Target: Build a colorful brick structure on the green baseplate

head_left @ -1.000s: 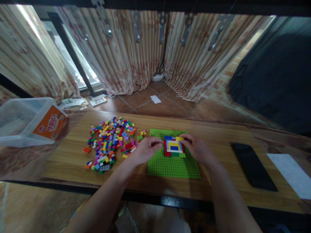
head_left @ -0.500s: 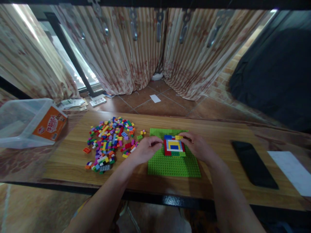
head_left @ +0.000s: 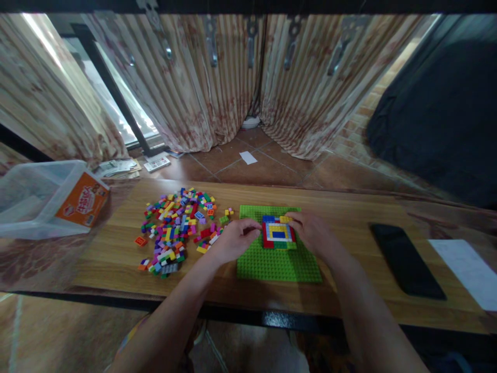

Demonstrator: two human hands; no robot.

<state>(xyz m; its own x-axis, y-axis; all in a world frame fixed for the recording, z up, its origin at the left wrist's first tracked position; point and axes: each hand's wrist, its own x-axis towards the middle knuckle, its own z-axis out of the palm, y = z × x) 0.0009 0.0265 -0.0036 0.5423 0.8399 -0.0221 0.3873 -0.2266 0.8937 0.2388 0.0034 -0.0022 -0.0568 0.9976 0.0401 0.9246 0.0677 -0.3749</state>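
A green baseplate [head_left: 277, 269] lies on the wooden table. On its upper middle sits a flat build of toy bricks [head_left: 278, 234], with white, yellow and blue inside a mostly red, blue and green border. My right hand [head_left: 310, 230] holds a yellow brick [head_left: 286, 219] at the build's far right corner, fingertips against the brick's right end. Just left of the build hovers my left hand [head_left: 237, 239]. Its fingers are curled with a small gap before the thumb, and I see nothing between them.
Loose bricks in many colours [head_left: 169, 233] are heaped on the table's left side. Beyond them stands a clear plastic bin [head_left: 42, 197] with an orange label. A black phone [head_left: 406, 261] and white paper [head_left: 466, 269] lie on the right.
The view has shifted very slightly. My right fingers remain at the yellow brick, which appears a little lower against the build; my left hand is almost unmoved.
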